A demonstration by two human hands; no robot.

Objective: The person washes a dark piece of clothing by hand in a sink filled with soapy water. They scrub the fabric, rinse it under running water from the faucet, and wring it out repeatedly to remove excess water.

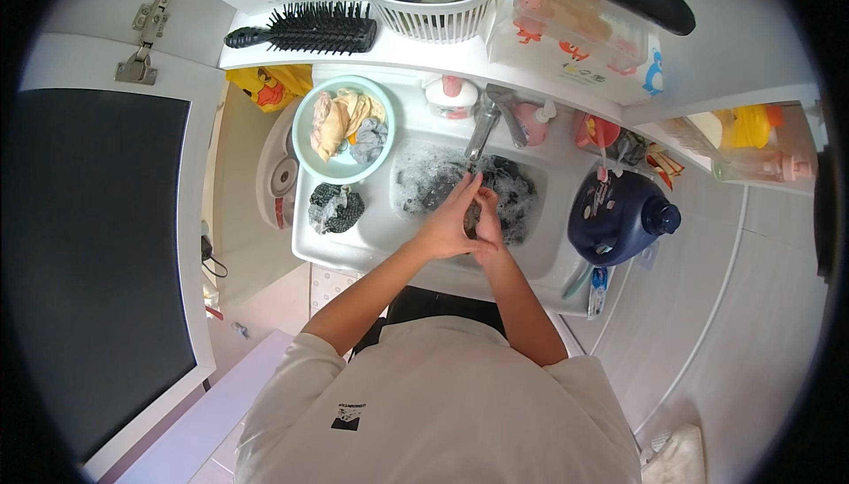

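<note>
My left hand (451, 220) and my right hand (489, 224) meet over the white sink basin (547, 218), just below the chrome faucet (484, 127). The left fingers point toward the spout, while the right fingers curl in close to them. A small dark patch shows between the palms; whether it is held cloth or the basin's contents behind, I cannot tell. Foamy water (424, 182) fills the basin around dark fabric (514, 182). Left of the basin, a crumpled dark patterned cloth (345, 210) lies on the sink deck. Behind it, a pale green washbowl (302, 127) holds yellow and grey cloths (345, 119).
A dark blue detergent jug (613, 218) stands at right, beside a toothpaste tube (597, 291). Pump bottles (452, 96) flank the faucet. Overhead, a shelf (424, 52) carries a hairbrush (318, 29) and a white basket (431, 19). A cabinet door (169, 218) hangs open at left.
</note>
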